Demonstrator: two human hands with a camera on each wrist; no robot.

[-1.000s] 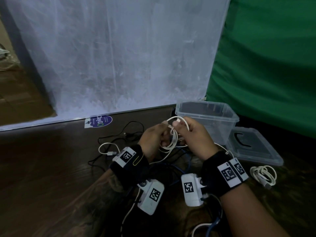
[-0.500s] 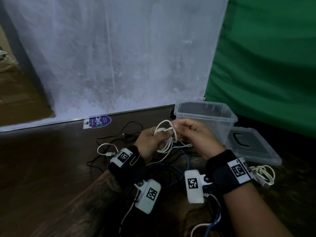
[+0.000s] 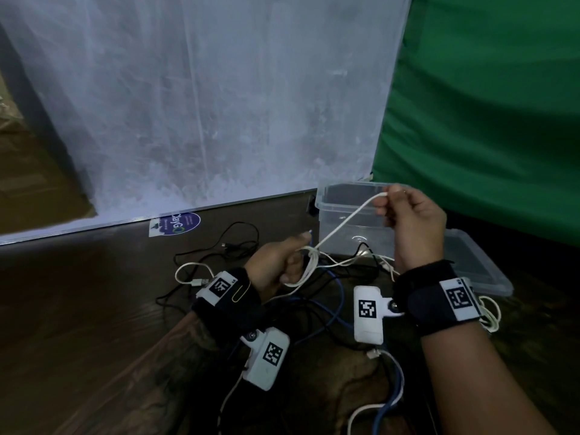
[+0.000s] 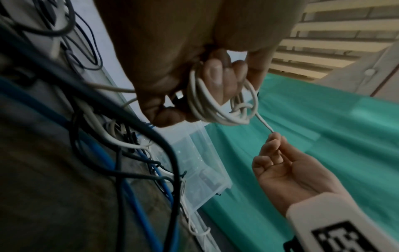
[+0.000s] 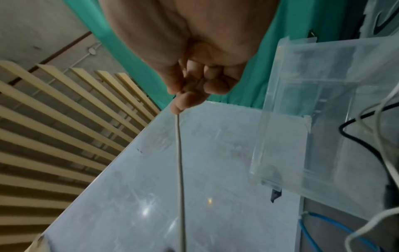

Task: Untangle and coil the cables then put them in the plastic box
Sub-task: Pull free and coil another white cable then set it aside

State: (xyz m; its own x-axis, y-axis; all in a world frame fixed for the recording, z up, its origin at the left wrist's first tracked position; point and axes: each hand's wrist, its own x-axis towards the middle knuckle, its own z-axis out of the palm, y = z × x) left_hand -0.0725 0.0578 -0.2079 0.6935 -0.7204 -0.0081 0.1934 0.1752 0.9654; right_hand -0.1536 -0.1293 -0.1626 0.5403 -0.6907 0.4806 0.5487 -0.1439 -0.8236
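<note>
left hand (image 3: pixel 276 266) fist round white cable (image 3: pixel 342 226) coil | right hand (image 3: pixel 411 221) pinches its end

The clear plastic box (image 3: pixel 351 227) sits on the floor. Its flat clear lid (image 3: pixel 477 265) lies right of the box. Tangled cables (image 3: pixel 329 296) lie in front.

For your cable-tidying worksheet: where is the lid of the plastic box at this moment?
In the head view the lid lies flat on the floor at the right, just beside the plastic box, behind the right hand and before the green cloth.
</note>
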